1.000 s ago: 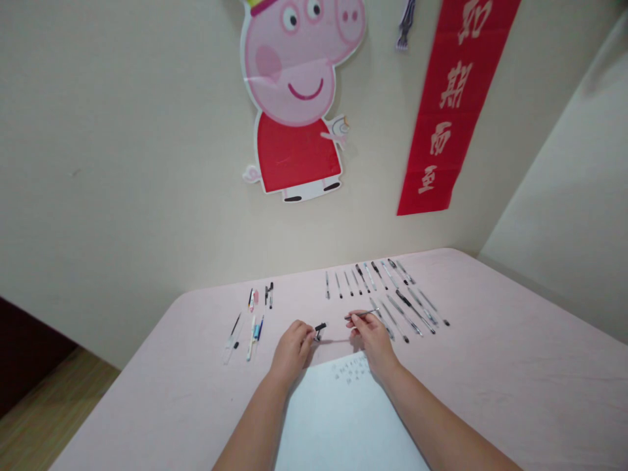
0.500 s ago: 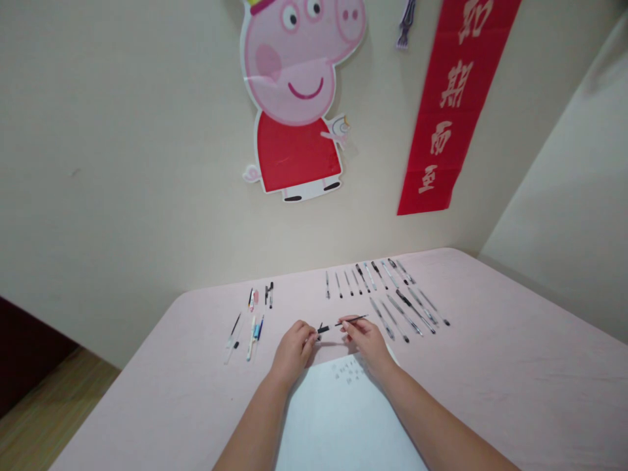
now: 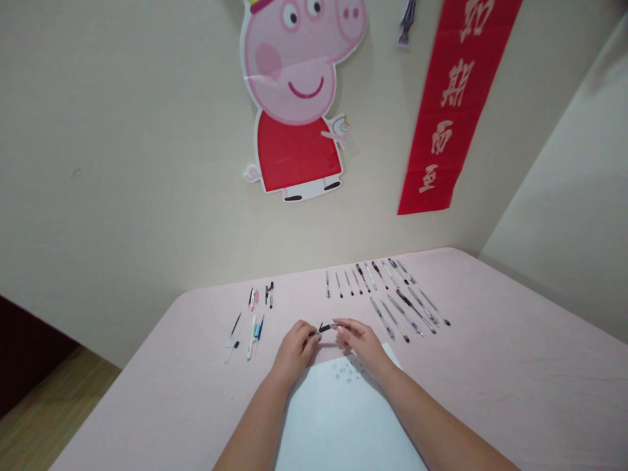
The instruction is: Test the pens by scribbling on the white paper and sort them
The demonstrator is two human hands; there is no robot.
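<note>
Just above the far edge of a white paper sheet (image 3: pixel 343 418), my left hand (image 3: pixel 294 350) is closed on a pen (image 3: pixel 326 328) with a black grip section. A small dark clip-like piece sticks up near my left fingertips. The thumb and fingers of my right hand (image 3: pixel 360 343) pinch the pen's right end, so both hands are on it. The thin dark refill no longer shows outside the pen. Small handwritten marks (image 3: pixel 349 371) are on the paper below my right hand.
Several pens (image 3: pixel 403 317) lie in rows on the pink-covered table (image 3: pixel 490 379) to the right. Left of my hands lie a blue-and-white pen (image 3: pixel 252 338), a disassembled pen (image 3: pixel 235 327) and a black pen (image 3: pixel 271 294). A wall (image 3: pixel 147 196) stands behind the table.
My right hand has moved left to the pen's end. The dark refill it held beside the pen is out of sight, seemingly inside the pen. The left hand has hardly moved.
</note>
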